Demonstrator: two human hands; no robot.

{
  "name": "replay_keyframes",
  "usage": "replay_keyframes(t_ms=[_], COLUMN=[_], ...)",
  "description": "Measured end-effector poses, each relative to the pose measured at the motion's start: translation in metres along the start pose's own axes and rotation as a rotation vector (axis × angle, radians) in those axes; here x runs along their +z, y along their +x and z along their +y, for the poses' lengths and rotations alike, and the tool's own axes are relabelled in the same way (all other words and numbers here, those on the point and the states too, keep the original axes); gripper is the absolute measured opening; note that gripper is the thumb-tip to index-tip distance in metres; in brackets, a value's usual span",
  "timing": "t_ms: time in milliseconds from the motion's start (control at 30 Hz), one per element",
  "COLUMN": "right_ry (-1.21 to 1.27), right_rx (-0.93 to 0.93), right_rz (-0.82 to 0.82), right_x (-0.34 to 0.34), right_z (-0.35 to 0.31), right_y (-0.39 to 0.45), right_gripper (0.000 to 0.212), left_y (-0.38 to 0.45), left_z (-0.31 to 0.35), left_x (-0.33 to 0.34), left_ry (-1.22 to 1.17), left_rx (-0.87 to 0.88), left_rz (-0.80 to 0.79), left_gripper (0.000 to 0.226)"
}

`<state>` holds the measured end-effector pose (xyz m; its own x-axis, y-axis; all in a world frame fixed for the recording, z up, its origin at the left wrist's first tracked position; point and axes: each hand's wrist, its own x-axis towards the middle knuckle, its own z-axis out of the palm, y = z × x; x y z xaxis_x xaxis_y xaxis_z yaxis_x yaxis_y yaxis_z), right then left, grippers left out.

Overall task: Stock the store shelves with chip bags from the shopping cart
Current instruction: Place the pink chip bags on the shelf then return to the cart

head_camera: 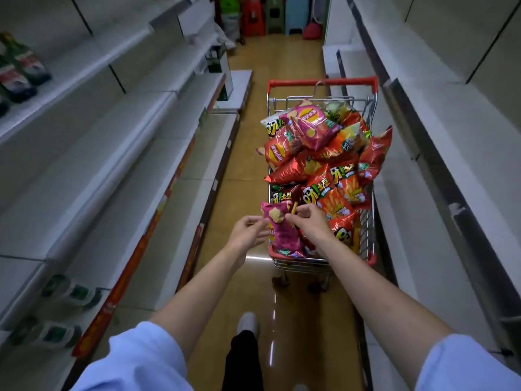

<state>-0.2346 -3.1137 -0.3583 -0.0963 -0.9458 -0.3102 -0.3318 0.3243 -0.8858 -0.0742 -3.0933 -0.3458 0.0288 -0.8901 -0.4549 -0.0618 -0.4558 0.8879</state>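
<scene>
A red-handled wire shopping cart point(322, 81) stands in the aisle ahead, heaped with several red, orange and pink chip bags point(332, 162). At its near end a pink chip bag point(283, 234) stands upright over the cart's rim. My right hand point(310, 221) pinches the bag's top right edge. My left hand point(248, 232) sits at the bag's left edge with fingers curled toward it; whether it grips is unclear. White shelves point(158, 176) on the left are mostly bare.
Dark bottles point(19, 69) lie on an upper left shelf and green-labelled bottles point(70, 292) on a lower one. White shelving point(439, 170) lines the right side close to the cart. Coloured stools and boxes point(253, 18) fill the aisle's far end. My foot point(247, 324) is on the tiled floor.
</scene>
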Motion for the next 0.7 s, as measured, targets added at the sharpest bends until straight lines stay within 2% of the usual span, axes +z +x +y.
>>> replay_keyframes(t_ms=[300,433,533,700], right_ry=[-0.188,-0.235,-0.145,0.012], right_rx=[0.274,0.361,0.352,0.349], right_rz=[0.01,0.017,0.048,0.127], right_x=[0.053,0.066,0.063,0.044], right_z=[0.019,0.028,0.026,0.016], right_y=[0.088,0.105,0.107,0.107], right_gripper=[0.083,0.066,0.052,0.041], left_y=[0.111,0.152,0.18,0.208], left_z=[0.003,0.011,0.018,0.03], left_x=[-0.02,-0.031,-0.031,-0.02], left_ry=[0.076,0.142,0.179,0.191], left_rx=[-0.133,-0.147,-0.141,-0.14], left_rz=[-0.154,-0.236,-0.271,-0.329], left_gripper=[0.02,0.028,0.042,0.06])
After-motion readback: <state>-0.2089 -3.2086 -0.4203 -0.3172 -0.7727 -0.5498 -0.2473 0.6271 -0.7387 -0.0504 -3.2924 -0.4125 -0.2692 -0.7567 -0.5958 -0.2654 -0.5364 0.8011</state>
